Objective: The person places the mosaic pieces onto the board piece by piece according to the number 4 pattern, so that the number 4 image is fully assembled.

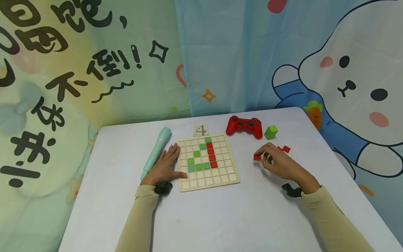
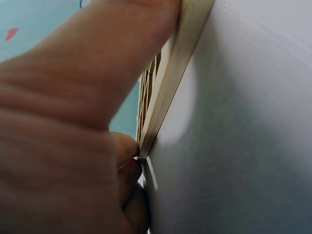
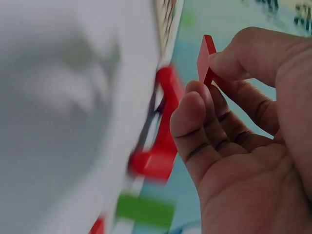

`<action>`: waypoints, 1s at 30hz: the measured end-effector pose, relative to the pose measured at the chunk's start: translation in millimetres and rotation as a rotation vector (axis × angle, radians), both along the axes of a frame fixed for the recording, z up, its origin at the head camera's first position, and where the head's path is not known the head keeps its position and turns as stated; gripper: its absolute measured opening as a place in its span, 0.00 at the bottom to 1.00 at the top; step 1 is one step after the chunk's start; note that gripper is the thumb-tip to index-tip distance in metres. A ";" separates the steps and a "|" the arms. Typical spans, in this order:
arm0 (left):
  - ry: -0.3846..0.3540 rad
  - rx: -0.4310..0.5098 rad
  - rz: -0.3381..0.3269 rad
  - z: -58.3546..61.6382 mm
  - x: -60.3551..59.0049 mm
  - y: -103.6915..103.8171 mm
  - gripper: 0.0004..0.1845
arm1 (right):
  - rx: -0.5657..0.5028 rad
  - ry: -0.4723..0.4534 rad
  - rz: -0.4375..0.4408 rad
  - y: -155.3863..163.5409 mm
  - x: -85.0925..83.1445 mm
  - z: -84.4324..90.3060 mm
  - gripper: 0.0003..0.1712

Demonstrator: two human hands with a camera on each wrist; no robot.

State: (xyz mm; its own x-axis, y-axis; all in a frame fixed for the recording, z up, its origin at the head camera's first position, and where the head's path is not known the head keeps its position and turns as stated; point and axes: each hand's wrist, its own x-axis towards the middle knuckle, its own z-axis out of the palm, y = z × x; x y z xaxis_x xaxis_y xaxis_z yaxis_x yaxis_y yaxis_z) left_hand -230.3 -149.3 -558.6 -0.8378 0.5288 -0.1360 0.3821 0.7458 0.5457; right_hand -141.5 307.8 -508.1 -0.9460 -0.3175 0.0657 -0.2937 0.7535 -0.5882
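Note:
A wooden grid board [image 1: 206,162] lies on the white table [image 1: 220,217], with green and red tiles set in its cells. My left hand [image 1: 165,166] rests flat against the board's left edge [image 2: 168,92], fingers straight, thumb along the front corner. My right hand [image 1: 277,161] is to the right of the board and pinches a small red tile [image 1: 257,157] between thumb and fingers. In the right wrist view the red tile [image 3: 205,58] stands on edge at the fingertips [image 3: 192,114].
A teal pen-shaped device [image 1: 156,151] lies left of the board. Behind the board are a small pattern card [image 1: 200,130], a red game controller [image 1: 244,126] and a green block [image 1: 270,132]. Loose red tiles [image 1: 285,148] lie beyond my right hand.

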 end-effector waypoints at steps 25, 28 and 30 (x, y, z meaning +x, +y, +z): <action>-0.001 0.018 0.004 0.6 0.4 0.8 0.69 | 0.111 -0.120 0.367 -131.7 -27.3 -9.0 0.11; 0.002 0.016 0.006 1.2 0.3 0.5 0.69 | 0.121 -0.109 0.373 -134.2 -28.9 -9.7 0.11; 0.001 0.016 0.005 1.6 0.5 0.1 0.69 | 0.127 -0.101 0.378 -134.7 -29.9 -11.1 0.10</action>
State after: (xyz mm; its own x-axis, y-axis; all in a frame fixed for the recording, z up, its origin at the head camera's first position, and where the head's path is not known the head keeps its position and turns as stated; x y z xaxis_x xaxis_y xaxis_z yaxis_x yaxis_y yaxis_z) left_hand -229.8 -149.1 -556.9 -0.8407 0.5265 -0.1267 0.3788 0.7389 0.5572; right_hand -171.4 173.1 -519.2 -0.7610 -0.6434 -0.0836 -0.5093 0.6722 -0.5374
